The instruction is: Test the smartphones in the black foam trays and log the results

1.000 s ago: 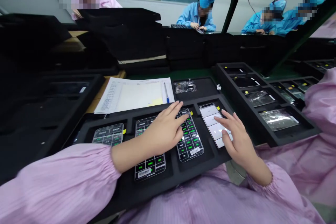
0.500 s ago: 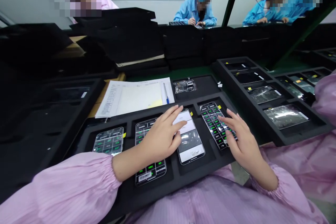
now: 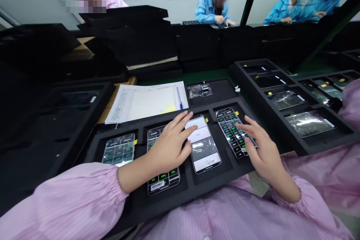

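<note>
A black foam tray (image 3: pixel 191 191) in front of me holds several smartphones in separate slots. My left hand (image 3: pixel 170 142), fingers stretched out and holding nothing, reaches over the upper left of a phone with a white and grey screen (image 3: pixel 205 148); whether a fingertip touches it I cannot tell. Beneath that wrist lies a phone with a green-lettered grid (image 3: pixel 164 180), partly hidden. My right hand (image 3: pixel 261 150) is open, fingers spread at the right edge of another grid-screen phone (image 3: pixel 229 129). At the tray's left end sits one more grid-screen phone (image 3: pixel 119 148), its lower part behind my sleeve.
Behind the tray lie paper sheets (image 3: pixel 146 99) with a pen (image 3: pixel 179 98), and a small plastic bag (image 3: pixel 199 90). Another phone tray (image 3: pixel 281 116) stands at right, near a pink sleeve. Stacked black trays (image 3: pixel 135 41) rise at the back; co-workers sit beyond.
My left hand has shifted slightly left and back from the white-screen phone. My right hand stays by the right phone. The whole view has moved a little.
</note>
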`<state>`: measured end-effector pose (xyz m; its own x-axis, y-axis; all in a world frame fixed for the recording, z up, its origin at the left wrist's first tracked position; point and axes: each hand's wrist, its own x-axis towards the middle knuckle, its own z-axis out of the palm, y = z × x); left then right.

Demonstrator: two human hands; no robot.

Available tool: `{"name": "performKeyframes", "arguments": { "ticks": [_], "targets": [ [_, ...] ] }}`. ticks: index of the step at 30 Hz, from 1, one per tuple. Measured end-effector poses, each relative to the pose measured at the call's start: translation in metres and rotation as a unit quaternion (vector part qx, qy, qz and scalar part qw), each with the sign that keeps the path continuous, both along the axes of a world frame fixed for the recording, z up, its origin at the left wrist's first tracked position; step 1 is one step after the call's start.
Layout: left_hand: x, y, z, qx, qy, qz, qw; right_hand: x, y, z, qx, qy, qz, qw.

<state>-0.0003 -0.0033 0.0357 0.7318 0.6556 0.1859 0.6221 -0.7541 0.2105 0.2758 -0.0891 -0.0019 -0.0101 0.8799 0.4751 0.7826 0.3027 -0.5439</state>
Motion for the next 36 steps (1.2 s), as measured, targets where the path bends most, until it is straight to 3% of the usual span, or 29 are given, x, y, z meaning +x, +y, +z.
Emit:
{"name": "performKeyframes", "arguments": {
  "ticks": [8, 14, 19, 26, 32, 36],
  "targets": [
    [-0.004, -0.011, 0.003, 0.032, -0.03, -0.115, 0.992, -0.002, -0.002, 0.005, 0.016, -0.025, 0.041, 0.999],
    [-0.009, -0.009, 0.009, 0.028, -0.013, -0.038, 0.999, -0.034, -0.004, 0.017, -0.03, -0.068, 0.203, 0.976],
    [-0.002, -0.002, 0.007, -0.013, 0.052, 0.046, 0.998, -0.046, -0.001, 0.015, -0.032, -0.074, 0.166, 0.983],
    [-0.007, -0.008, 0.008, 0.006, 0.035, 0.03, 0.999, -0.034, -0.008, 0.008, -0.006, -0.013, 0.109, 0.994],
    [-0.012, -0.028, 0.015, 0.057, 0.03, -0.046, 0.997, -0.035, -0.01, 0.012, 0.0, -0.039, 0.211, 0.977],
    [-0.021, -0.04, 0.024, 0.096, 0.023, -0.058, 0.993, -0.037, -0.009, 0.013, 0.0, -0.063, 0.238, 0.969]
  ]
}}
